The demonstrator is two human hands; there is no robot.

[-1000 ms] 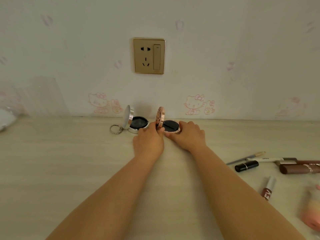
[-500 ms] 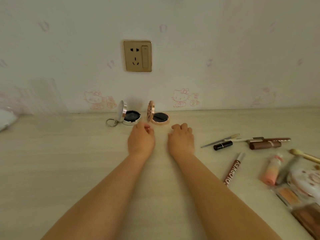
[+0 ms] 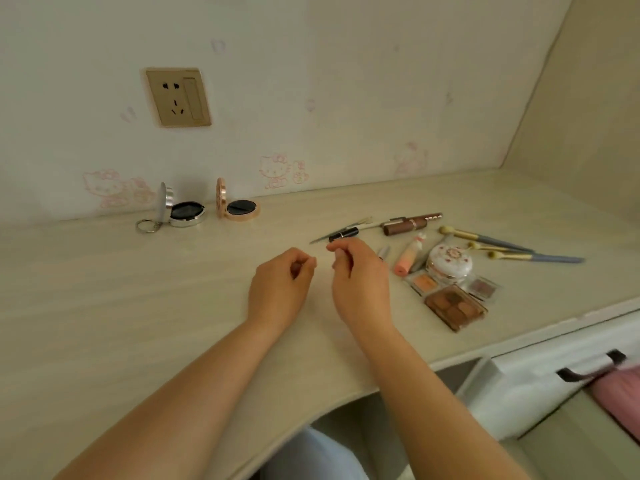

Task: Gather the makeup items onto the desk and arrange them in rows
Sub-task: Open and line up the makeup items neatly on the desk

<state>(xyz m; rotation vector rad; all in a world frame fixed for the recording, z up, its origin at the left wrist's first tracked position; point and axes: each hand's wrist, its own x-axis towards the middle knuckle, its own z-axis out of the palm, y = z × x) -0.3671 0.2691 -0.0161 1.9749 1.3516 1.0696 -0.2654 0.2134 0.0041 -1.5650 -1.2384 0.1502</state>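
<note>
Makeup items: two open compacts stand side by side at the back of the desk [image 3: 104, 306] near the wall; the rest lie in a loose cluster to the right.
Silver compact [image 3: 180, 211]: lid upright, dark pan showing, a key ring [image 3: 147, 226] at its left edge.
Rose-gold compact [image 3: 239, 207]: just right of the silver one, lid upright.
Black lipstick [image 3: 343, 234]: lying flat, just beyond the right hand's fingertips, beside a thin silver tool [image 3: 320, 239].
Brown tubes [image 3: 412, 223]: lying crosswise behind the cluster.
Peach tube [image 3: 408, 254]: tilted, just left of the round white compact [image 3: 449, 263].
Palettes: an orange blush pan [image 3: 424, 282], a brown eyeshadow palette [image 3: 455, 306] nearest the desk edge, a small mauve pan [image 3: 483, 287].
Brushes [image 3: 502, 245]: three, with grey handles pointing right, at the far right.
Left hand [image 3: 280, 285]: above the desk, fingers loosely curled, holding nothing.
Right hand [image 3: 360, 278]: near the left hand, thumb and fingers drawn together, nothing visible between them; it hides part of a slim tube.
Wall: a gold socket plate [image 3: 178, 97], faint pink cartoon-cat stickers.
</note>
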